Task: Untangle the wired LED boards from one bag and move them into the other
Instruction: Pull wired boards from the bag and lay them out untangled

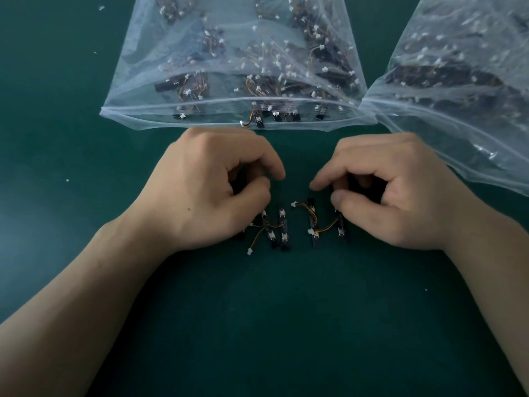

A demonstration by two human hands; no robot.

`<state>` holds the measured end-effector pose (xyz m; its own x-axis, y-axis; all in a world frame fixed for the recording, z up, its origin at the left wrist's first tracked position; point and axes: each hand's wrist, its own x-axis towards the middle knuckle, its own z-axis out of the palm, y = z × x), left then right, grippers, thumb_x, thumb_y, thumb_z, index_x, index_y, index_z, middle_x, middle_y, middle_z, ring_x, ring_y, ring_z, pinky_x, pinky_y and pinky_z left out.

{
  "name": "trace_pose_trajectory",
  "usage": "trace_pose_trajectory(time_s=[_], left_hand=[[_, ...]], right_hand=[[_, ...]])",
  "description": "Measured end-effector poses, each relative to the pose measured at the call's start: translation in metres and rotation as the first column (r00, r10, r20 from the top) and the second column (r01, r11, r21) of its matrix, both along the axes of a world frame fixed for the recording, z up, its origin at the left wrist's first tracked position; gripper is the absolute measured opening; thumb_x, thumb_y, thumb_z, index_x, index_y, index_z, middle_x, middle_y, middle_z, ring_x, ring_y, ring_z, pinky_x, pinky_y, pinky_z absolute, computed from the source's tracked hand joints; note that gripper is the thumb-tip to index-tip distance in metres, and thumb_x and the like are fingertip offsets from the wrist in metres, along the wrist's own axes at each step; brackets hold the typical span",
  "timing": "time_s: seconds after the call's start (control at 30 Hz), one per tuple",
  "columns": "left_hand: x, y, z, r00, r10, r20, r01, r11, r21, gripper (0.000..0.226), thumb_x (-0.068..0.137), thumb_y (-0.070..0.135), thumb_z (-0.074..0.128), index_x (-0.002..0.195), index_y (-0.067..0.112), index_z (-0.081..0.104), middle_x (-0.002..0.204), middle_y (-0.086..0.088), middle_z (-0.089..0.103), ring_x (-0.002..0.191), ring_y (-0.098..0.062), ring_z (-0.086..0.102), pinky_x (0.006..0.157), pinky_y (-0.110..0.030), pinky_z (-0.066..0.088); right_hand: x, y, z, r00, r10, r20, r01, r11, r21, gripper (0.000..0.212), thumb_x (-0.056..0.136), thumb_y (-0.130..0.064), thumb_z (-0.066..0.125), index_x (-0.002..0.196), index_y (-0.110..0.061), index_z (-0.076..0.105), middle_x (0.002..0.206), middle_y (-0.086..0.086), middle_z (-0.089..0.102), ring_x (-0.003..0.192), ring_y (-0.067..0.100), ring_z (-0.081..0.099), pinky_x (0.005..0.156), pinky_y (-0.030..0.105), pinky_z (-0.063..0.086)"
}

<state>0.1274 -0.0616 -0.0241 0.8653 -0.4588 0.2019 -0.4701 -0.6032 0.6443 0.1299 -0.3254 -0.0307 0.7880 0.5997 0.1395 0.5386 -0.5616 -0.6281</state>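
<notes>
Dark green tabletop (86, 167), matt. Clear plastic zip-top bag (137, 81) at upper centre and second clear bag (472, 116) at upper right both hold many boards: I judge the job mid-way, much remaining. Two clusters of small black LED boards (284, 237) with orange-yellow wires and white plugs lie loose at centre frame, wires crossed. My left hand (211, 190) and right hand (398, 193) curl narrowly over them; whether either pinches a board I cannot tell

Open table (272, 325) is left from 4 to 8 o'clock of the boards (283, 237). At 12 o'clock the way is blocked by a filled bag (234, 67), and at 2 o'clock by a second bag (458, 81). The boards are closely flanked by the left hand (211, 190) at 9 o'clock and the right hand (400, 193) at 3 o'clock.
</notes>
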Motion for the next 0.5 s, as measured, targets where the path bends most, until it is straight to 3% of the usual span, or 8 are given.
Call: trace_pose_trajectory(time_s=[0.13,0.5], left_hand=[[0.0011,0.0012,0.0014,0.996,-0.084,-0.031,0.087,0.991,0.098,0.022,0.070,0.019,0.067,0.090,0.028,0.072,0.077,0.011,0.062,0.077,-0.013,0.058,0.068,-0.037,0.048],[0.0018,0.0001,0.0007,0.996,-0.083,-0.024,0.084,0.995,0.059,0.011,0.076,0.019,0.070,0.083,0.028,0.070,0.075,0.012,0.063,0.078,-0.013,0.060,0.069,-0.033,0.048]], right_hand=[[-0.0002,0.0007,0.0006,1.000,0.001,-0.001,-0.001,1.000,-0.006,0.017,0.084,-0.018,0.071,0.098,-0.024,0.079,0.079,-0.016,0.062,0.072,0.013,0.060,0.061,0.035,0.047],[-0.0018,0.0022,0.0026,1.000,-0.005,-0.013,0.005,1.000,0.015,0.008,0.086,-0.019,0.072,0.089,-0.023,0.079,0.080,-0.012,0.066,0.073,0.013,0.063,0.060,0.037,0.047]])
